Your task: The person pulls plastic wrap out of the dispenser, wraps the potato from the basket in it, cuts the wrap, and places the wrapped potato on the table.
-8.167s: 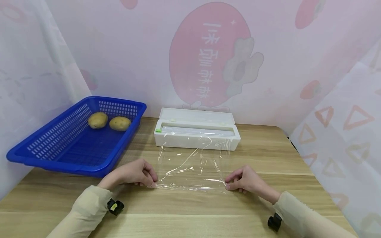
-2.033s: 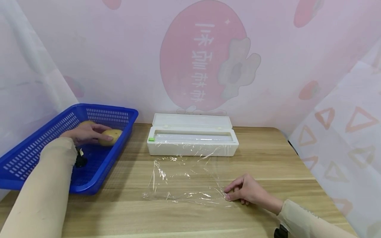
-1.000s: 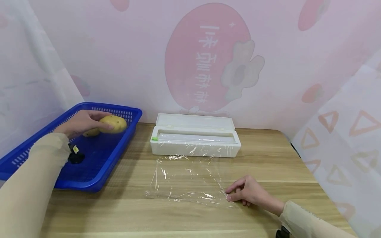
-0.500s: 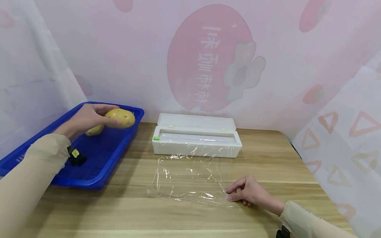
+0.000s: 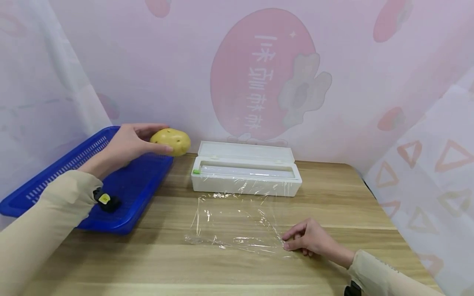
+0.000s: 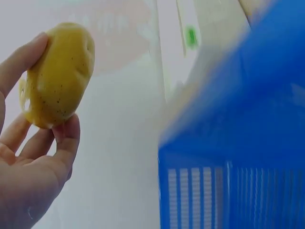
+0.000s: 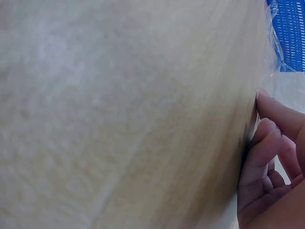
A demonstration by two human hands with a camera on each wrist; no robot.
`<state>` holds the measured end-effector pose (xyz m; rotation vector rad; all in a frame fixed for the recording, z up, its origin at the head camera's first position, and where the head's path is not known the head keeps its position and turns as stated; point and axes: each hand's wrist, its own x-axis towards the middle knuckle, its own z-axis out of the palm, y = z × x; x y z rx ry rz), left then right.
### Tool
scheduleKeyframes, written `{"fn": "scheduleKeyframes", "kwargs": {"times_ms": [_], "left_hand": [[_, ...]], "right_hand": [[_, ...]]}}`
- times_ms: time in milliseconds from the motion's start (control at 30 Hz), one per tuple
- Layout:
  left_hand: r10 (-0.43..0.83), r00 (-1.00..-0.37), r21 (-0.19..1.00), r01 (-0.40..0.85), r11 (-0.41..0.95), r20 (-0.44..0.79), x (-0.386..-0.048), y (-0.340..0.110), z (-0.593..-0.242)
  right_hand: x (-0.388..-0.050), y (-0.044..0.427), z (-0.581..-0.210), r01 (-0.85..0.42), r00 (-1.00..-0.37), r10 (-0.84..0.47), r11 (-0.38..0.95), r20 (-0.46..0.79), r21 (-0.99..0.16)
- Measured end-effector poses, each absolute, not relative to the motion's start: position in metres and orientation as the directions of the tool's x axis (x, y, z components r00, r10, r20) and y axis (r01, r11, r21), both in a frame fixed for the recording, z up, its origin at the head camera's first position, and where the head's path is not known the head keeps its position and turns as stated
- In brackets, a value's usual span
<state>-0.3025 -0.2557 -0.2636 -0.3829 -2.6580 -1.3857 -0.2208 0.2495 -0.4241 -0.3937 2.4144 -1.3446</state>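
Observation:
My left hand [image 5: 129, 144] grips a yellow potato [image 5: 173, 142] between thumb and fingers, up in the air over the right rim of the blue basket [image 5: 127, 227]. In the left wrist view the same potato [image 6: 62, 76] shows clear of the basket wall. My right hand [image 5: 314, 238] pinches the right corner of a clear sheet of plastic wrap [image 5: 237, 222]. This sheet runs across the table from a white wrap dispenser box [image 5: 246, 185] with its lid up and a roll inside. In the right wrist view my right hand [image 7: 271, 157] rests low at the tabletop.
A green slider [image 5: 196, 171] sits at the left end of the box. The wooden table [image 5: 333, 197] ends at the right beside a patterned curtain, and a pink printed cloth [image 5: 177, 61] hangs behind. The second potato is hidden behind my left hand.
My left hand has gone from the wrap into the basket, taken hold of a potato, and lifted it up and rightward. My right hand keeps its pinch on the wrap's corner.

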Motion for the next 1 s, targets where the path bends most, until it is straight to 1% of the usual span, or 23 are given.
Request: {"fn": "scheduleKeyframes", "kwargs": {"times_ms": [200,367,600,733,1000], "left_hand": [[0.184,-0.951,0.840,0.307,0.448,0.249,-0.288,-0.216,-0.259],[0.226,-0.944,0.873,0.312,0.374,0.241,-0.278,-0.186,-0.266],[0.354,-0.928,0.916,0.239,0.323,0.117,-0.267,-0.147,-0.303],[0.397,-0.916,0.930,0.189,0.315,0.051,-0.261,-0.128,-0.329],[0.448,-0.893,0.935,0.185,0.302,0.032,-0.256,-0.101,-0.362]], "right_hand": [[-0.221,0.250,-0.426,-0.071,-0.902,-0.400,0.509,-0.163,-0.858],[-0.221,0.249,-0.425,-0.064,-0.905,-0.392,0.511,-0.166,-0.857],[-0.222,0.250,-0.424,-0.067,-0.904,-0.394,0.512,-0.165,-0.857],[-0.222,0.250,-0.424,-0.065,-0.902,-0.398,0.511,-0.169,-0.857],[-0.222,0.250,-0.424,-0.071,-0.903,-0.395,0.521,-0.167,-0.850]]}}
